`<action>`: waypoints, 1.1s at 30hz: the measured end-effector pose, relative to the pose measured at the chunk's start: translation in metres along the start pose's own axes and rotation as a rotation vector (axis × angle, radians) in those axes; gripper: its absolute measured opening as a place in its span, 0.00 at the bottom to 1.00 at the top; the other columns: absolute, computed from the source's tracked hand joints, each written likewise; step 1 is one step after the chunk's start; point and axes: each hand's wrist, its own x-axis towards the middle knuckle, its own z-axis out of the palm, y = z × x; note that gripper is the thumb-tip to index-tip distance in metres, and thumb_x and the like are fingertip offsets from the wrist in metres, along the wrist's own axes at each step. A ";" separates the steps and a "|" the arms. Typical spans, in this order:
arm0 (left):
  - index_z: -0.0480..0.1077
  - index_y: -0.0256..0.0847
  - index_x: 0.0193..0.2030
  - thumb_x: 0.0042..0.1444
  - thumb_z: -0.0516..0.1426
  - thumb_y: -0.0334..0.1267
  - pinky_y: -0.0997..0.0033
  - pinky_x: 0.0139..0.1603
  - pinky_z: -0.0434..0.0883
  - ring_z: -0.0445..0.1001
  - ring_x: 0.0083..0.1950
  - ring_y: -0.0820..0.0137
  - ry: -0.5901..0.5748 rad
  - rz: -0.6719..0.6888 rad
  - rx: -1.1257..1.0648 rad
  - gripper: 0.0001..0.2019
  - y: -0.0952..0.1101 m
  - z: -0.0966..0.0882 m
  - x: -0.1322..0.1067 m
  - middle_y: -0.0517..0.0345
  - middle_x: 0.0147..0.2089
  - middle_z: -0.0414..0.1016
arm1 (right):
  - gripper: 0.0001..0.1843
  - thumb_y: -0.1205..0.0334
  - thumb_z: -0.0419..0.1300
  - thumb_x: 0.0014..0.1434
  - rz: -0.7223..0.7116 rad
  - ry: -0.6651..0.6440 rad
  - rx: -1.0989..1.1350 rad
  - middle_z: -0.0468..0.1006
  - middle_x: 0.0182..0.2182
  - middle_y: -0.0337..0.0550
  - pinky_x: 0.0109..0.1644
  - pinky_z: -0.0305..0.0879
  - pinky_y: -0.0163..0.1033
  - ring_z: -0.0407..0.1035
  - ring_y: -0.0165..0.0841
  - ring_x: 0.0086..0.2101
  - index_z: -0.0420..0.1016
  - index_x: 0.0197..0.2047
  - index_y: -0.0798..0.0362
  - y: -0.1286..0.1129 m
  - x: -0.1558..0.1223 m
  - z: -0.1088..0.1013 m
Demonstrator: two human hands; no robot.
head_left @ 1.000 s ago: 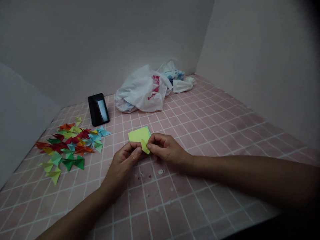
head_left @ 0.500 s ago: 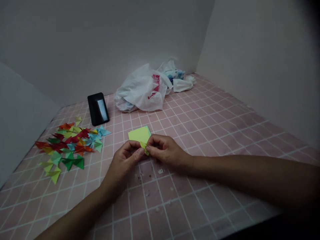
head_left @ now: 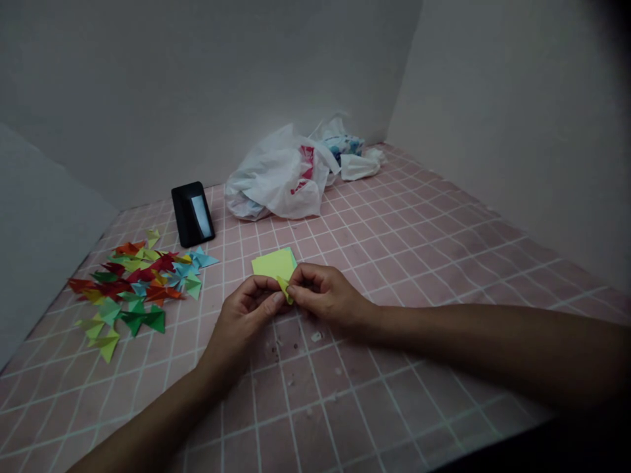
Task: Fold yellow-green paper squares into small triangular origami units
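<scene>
Pinching yellow paper (head_left: pixel 284 290), apparently folded, left hand (head_left: pixel 242 315), right hand (head_left: pixel 323 293)

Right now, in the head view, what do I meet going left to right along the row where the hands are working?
Pile of folded paper triangles → left hand → small folded yellow paper → right hand

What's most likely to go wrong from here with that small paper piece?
The small yellow-green paper piece is pinched between the left hand and right hand, so it may slip or crease unevenly. The loose paper squares lie just behind the hands and might get nudged. The unsecured pile of folded paper pieces could scatter if the left arm swings wide.
</scene>
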 end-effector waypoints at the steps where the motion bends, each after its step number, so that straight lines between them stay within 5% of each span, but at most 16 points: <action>1: 0.72 0.40 0.40 0.54 0.66 0.38 0.74 0.44 0.74 0.77 0.40 0.73 0.002 0.013 0.010 0.10 0.000 0.001 0.000 0.60 0.38 0.78 | 0.10 0.60 0.60 0.58 -0.004 0.002 -0.007 0.64 0.20 0.32 0.28 0.53 0.34 0.57 0.26 0.23 0.66 0.28 0.53 0.000 0.000 0.000; 5: 0.68 0.43 0.42 0.49 0.67 0.34 0.74 0.42 0.75 0.78 0.41 0.72 0.020 0.123 0.081 0.15 0.002 0.006 -0.002 0.62 0.39 0.77 | 0.08 0.62 0.59 0.57 -0.022 0.013 -0.024 0.64 0.20 0.32 0.27 0.53 0.33 0.57 0.26 0.23 0.66 0.28 0.53 0.001 0.000 0.001; 13: 0.67 0.42 0.42 0.58 0.61 0.35 0.76 0.39 0.76 0.79 0.38 0.73 0.100 0.302 0.301 0.07 -0.006 0.003 -0.005 0.61 0.37 0.76 | 0.09 0.59 0.60 0.56 0.075 -0.030 0.096 0.65 0.18 0.30 0.22 0.54 0.31 0.60 0.24 0.19 0.65 0.29 0.52 0.002 -0.001 0.002; 22: 0.66 0.44 0.43 0.59 0.62 0.36 0.77 0.39 0.77 0.81 0.38 0.73 0.142 0.342 0.315 0.09 -0.012 0.003 -0.004 0.62 0.38 0.79 | 0.10 0.58 0.61 0.56 0.154 -0.043 0.217 0.67 0.16 0.30 0.20 0.56 0.30 0.60 0.24 0.16 0.64 0.28 0.52 -0.001 0.000 0.003; 29: 0.70 0.42 0.39 0.60 0.60 0.35 0.77 0.35 0.75 0.79 0.33 0.74 0.145 0.381 0.469 0.03 -0.008 0.002 -0.006 0.62 0.33 0.79 | 0.09 0.60 0.59 0.57 0.135 -0.068 0.175 0.65 0.17 0.30 0.22 0.54 0.31 0.59 0.25 0.18 0.62 0.29 0.51 0.000 -0.002 0.003; 33: 0.72 0.41 0.38 0.60 0.59 0.34 0.76 0.34 0.73 0.77 0.31 0.74 0.166 0.438 0.609 0.01 -0.005 -0.001 -0.006 0.63 0.32 0.77 | 0.09 0.61 0.61 0.57 -0.004 -0.022 0.010 0.64 0.21 0.31 0.25 0.53 0.33 0.57 0.25 0.22 0.64 0.30 0.52 -0.002 -0.004 0.000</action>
